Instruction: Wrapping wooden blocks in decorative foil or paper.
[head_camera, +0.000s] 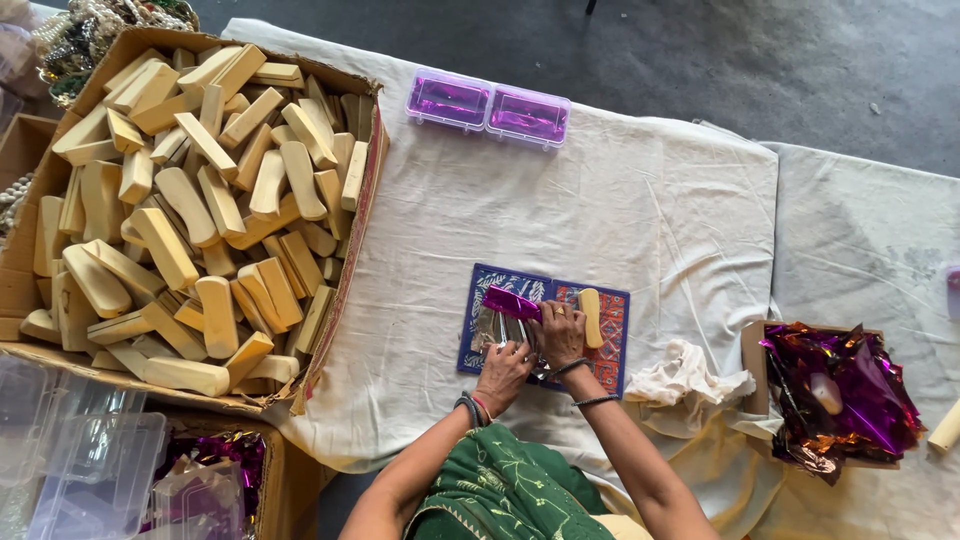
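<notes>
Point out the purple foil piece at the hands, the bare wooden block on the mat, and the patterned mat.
purple foil piece (511, 301), head view, its middle.
bare wooden block (591, 316), head view, its middle.
patterned mat (612, 345), head view, right edge.

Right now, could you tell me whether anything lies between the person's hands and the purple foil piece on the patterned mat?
Nothing visible does. The right hand already touches the purple foil piece, and the left hand rests beside it on the patterned mat. A pale wooden block lies just beyond the right hand, to the side of the foil.

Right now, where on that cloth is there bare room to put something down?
Bare cloth lies between the carton of wooden blocks, the purple boxes and the patterned mat. It is crowded on the mat and beside the foil box.
</notes>
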